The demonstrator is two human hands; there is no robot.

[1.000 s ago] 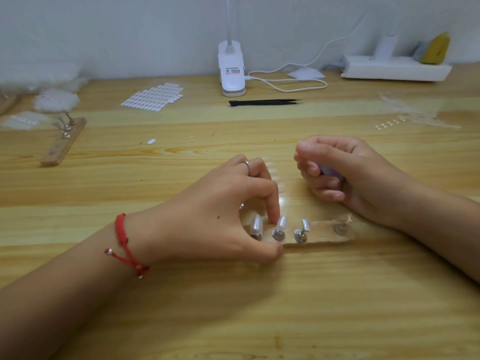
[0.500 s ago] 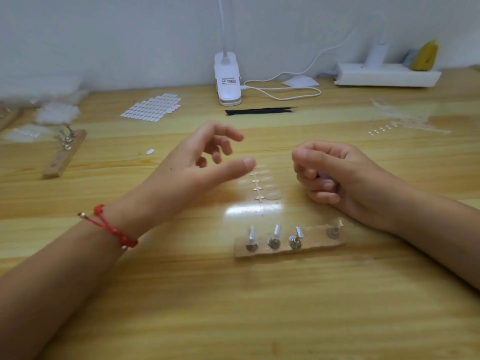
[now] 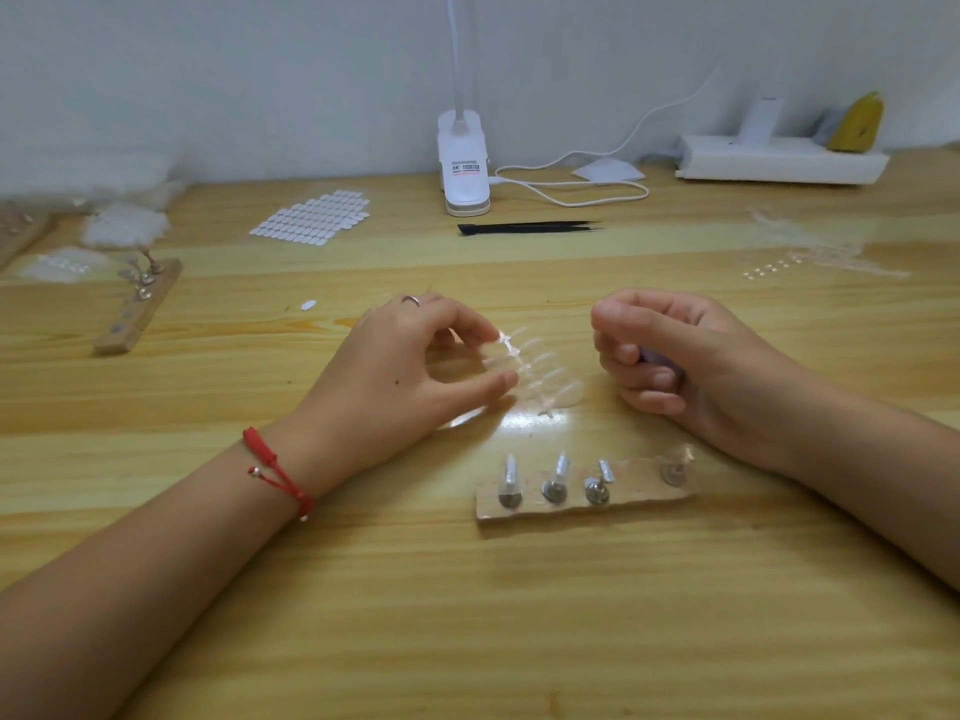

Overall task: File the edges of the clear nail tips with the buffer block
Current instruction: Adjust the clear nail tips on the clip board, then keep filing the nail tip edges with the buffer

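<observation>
Wooden table (image 3: 363,615): just beyond the pegboard (image 3: 636,488) lay the tips (image 3: 540,363), left hand (image 3: 395,376) at their edge, thumb and forefinger apart, hold uncertain; right hand (image 3: 691,356) clenched the block (image 3: 655,357). A careless pinch risked skidding or snapping the light tips

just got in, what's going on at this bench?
A person works bare-handed at a wooden table. The left hand pinches the left edge of a strip of clear plastic nail tips lying on the table. The right hand is curled round a small pale purple buffer block, mostly hidden. Block and tips are apart, so no filing is under way. The wooden board with metal pegs lies nearer, untouched.
</observation>
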